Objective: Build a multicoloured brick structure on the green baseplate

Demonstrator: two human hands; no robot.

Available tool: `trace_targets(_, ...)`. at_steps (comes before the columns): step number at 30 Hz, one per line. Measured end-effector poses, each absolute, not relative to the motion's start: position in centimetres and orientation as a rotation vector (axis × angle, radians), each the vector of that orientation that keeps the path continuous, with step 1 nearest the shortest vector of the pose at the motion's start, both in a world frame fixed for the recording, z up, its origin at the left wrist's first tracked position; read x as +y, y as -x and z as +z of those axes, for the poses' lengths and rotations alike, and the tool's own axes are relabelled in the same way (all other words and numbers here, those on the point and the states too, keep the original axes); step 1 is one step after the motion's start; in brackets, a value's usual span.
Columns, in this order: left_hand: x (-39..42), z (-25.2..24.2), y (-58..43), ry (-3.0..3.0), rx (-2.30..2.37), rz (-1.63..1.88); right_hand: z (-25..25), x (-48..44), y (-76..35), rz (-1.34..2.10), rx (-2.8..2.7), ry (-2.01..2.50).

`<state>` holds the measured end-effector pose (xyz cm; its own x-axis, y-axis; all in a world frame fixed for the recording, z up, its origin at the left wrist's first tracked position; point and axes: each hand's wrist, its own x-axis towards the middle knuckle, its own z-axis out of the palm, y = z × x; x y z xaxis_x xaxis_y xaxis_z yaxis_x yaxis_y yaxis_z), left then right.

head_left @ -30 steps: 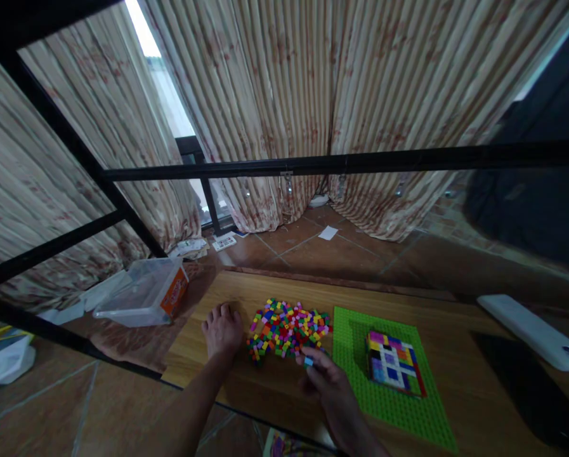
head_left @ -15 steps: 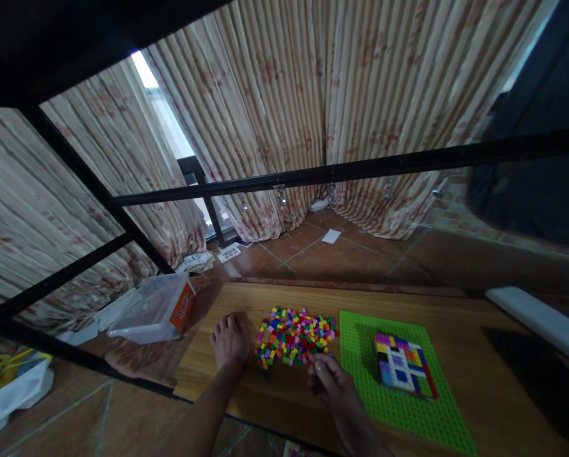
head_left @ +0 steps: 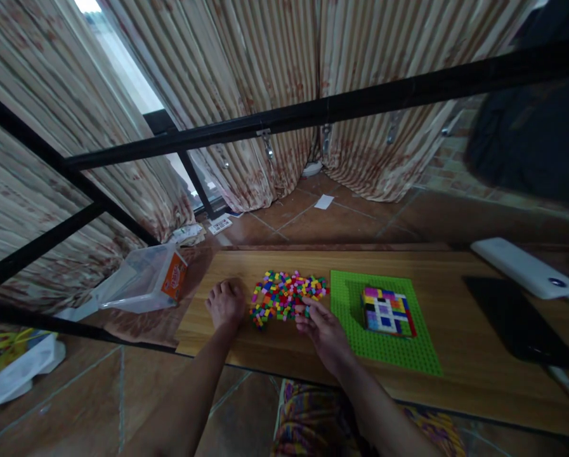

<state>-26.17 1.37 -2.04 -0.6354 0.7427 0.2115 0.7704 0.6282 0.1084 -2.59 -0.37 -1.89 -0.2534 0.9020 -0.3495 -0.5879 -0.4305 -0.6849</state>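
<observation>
A heap of small coloured bricks (head_left: pixel 284 294) lies on the wooden table (head_left: pixel 455 343). My left hand (head_left: pixel 226 303) rests on the wood just left of the heap, fingers curled with knuckles up. My right hand (head_left: pixel 323 330) is at the heap's right lower edge, its fingertips pinched among the bricks; what they hold is too small to make out. To the right lies a green baseplate (head_left: pixel 398 355) carrying a square multicoloured brick block (head_left: pixel 387 312).
A black frame bar (head_left: pixel 313 111) crosses above the table. A clear plastic box with an orange label (head_left: pixel 146 282) sits off the table's left end. A white flat device (head_left: pixel 522 268) and a dark slab (head_left: pixel 517 320) lie at the right. Curtains hang behind.
The view has tilted down and pulled back, showing more of my arms. My right hand, which held a blue brick lifted off the heap, has gone back to the heap's edge. My left hand stays put.
</observation>
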Motion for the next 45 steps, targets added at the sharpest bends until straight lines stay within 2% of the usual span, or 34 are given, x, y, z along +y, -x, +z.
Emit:
trace_targets(12, 1.4, -2.1, 26.2, 1.253, -2.698, -0.288, -0.5, -0.4, 0.9, 1.982, -0.495, 0.784)
trace_targets(18, 1.5, -2.4, 26.4, 1.251, -2.7, -0.294, -0.4, -0.8, 0.4, 1.977, -0.58, 0.889)
trace_targets(28, 1.5, -2.3, 26.4, 1.253, -2.688, -0.282, -0.7, -1.0, 0.5, 1.814, -0.67, 0.908)
trace_targets(33, 1.4, -2.3, 26.3, 1.255, -2.686, -0.269, -0.2, -1.1, 0.6, 1.916, -0.521, 0.89)
trace_targets(45, 1.4, -2.3, 26.3, 1.265, -2.679, -0.266, -0.1, -1.4, 0.6, 2.004, -0.56, 0.828)
